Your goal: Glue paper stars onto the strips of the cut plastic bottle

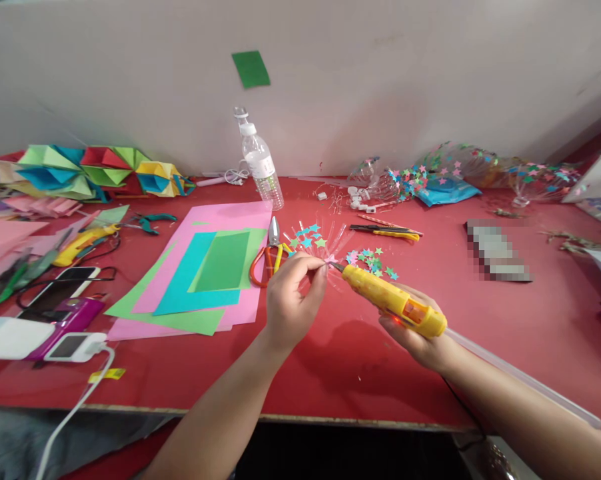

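My right hand is wrapped round a yellow hot glue gun, with a long clear glue stick reaching from its back end. A red light glows on the gun's underside. The nozzle is right by a small pink paper star, which my left hand pinches between thumb and finger. Whether the nozzle touches the star, I cannot tell. Just beyond the fingertips, clear plastic strands fan out with blue and green stars among them. Loose paper stars lie to the right.
Coloured paper sheets and scissors are left of my hands. Behind stands a plastic bottle. A utility knife lies beyond the stars, a pixelated dark object at right. Phones, pliers and folded paper shapes crowd the left.
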Motion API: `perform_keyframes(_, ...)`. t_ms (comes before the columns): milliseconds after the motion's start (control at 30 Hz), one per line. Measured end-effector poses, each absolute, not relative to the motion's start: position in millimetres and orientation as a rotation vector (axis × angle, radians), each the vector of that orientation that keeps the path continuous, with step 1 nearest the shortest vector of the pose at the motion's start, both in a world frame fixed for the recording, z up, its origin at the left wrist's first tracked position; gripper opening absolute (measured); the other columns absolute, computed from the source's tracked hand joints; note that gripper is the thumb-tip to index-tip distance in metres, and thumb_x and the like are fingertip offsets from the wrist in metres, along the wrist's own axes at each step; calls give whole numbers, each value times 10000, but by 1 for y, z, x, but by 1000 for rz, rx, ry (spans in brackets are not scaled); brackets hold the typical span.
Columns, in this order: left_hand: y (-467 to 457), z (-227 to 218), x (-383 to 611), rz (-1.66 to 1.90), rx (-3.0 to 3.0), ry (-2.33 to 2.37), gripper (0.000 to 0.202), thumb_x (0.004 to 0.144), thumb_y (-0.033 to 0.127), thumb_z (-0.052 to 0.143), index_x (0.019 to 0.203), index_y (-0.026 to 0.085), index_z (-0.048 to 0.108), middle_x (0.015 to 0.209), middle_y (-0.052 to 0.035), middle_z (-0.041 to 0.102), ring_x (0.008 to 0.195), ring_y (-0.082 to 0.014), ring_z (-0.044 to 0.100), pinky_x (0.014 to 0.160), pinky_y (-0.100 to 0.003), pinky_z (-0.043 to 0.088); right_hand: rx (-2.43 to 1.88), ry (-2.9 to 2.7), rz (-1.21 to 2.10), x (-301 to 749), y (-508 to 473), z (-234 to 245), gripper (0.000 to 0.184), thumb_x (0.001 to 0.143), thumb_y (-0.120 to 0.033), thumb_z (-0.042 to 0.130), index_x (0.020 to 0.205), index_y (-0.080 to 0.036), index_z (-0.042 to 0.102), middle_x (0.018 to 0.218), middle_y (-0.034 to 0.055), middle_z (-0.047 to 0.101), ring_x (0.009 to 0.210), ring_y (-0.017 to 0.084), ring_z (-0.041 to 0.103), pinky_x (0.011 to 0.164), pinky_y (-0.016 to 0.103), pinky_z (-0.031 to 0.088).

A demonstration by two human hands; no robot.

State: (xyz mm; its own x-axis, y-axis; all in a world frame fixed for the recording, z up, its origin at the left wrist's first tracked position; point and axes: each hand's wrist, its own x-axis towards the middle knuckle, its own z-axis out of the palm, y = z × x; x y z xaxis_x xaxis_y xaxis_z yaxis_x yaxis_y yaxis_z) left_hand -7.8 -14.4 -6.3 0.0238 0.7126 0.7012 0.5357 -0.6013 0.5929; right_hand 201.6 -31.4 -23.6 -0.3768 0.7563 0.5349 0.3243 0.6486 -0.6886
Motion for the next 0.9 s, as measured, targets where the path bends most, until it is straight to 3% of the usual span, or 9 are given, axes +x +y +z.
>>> perform_keyframes(233,-14,-7,-8,1623,2118,1314,119,892,154,554,784,185,594,715,-3,608,675,-118,563,639,-242,462,-871,-1962,616,201,-31,-24,199,912,-384,517,769,-246,524,628,-7,531,525,145,516,461,288,426)
perform_keyframes(600,-13,-7,-8,1626,2177,1342,114,900,153,549,799,184,594,724,-9,615,675,-119,564,638,-242,464,-867,-1986,573,200,-31,-22,156,899,-328,525,771,-244,500,629,-14,518,517,139,505,454,281,405)
perform_keyframes(900,-13,-7,-16,1666,2687,1144,193,841,74,575,988,192,615,846,-62,684,793,-187,615,762,-348,484,-1046,-1961,419,205,-23,-20,213,868,-333,578,722,-227,465,659,-25,479,539,117,460,510,268,383)
